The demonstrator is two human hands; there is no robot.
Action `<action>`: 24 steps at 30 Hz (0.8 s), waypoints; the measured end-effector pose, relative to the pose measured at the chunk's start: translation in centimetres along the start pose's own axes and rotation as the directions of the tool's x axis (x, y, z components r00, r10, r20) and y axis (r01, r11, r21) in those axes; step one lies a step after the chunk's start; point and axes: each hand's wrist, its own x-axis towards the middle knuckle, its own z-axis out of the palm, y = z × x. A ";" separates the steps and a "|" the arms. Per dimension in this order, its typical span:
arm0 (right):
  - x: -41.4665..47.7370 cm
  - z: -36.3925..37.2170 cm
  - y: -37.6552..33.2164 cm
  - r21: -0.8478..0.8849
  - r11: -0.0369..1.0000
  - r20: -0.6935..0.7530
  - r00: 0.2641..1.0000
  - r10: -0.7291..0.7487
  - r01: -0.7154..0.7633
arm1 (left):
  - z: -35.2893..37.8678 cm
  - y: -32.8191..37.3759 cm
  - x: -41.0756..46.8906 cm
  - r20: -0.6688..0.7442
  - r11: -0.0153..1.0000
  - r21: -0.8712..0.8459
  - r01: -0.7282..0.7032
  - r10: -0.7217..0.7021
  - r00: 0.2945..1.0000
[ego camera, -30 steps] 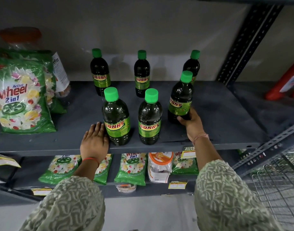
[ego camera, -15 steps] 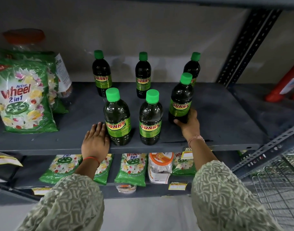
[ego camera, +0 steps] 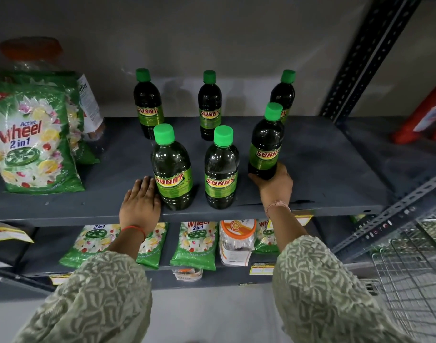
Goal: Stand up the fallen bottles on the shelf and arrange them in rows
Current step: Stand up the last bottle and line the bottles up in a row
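Observation:
Several dark bottles with green caps and "SUNNY" labels stand upright on the grey shelf point(ego camera: 323, 169), in a back row and a front row. My right hand point(ego camera: 275, 185) grips the base of the front right bottle point(ego camera: 266, 144), which stands a little further back than the front left bottle point(ego camera: 172, 169) and the front middle bottle point(ego camera: 220, 169). My left hand point(ego camera: 140, 203) lies flat on the shelf's front edge, fingers together, touching the side of the front left bottle. The back right bottle point(ego camera: 283, 92) is partly hidden behind the held one.
Green "Wheel 2 in 1" detergent bags point(ego camera: 31, 142) lean at the shelf's left. More bags point(ego camera: 194, 243) and a plastic jar point(ego camera: 236, 238) lie on the lower shelf. A slotted upright point(ego camera: 367, 55) and red containers point(ego camera: 424, 115) are at right, with a wire basket point(ego camera: 409, 273) below.
My right hand has drawn the front right bottle slightly nearer and to the left. My left hand has stayed in place by the front left bottle.

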 end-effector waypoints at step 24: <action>-6.9 -3.1 2.2 -0.003 0.999 0.060 0.997 -0.039 0.039 | -0.2 0.0 -0.9 -0.169 0.875 -0.474 0.095 -0.196 0.966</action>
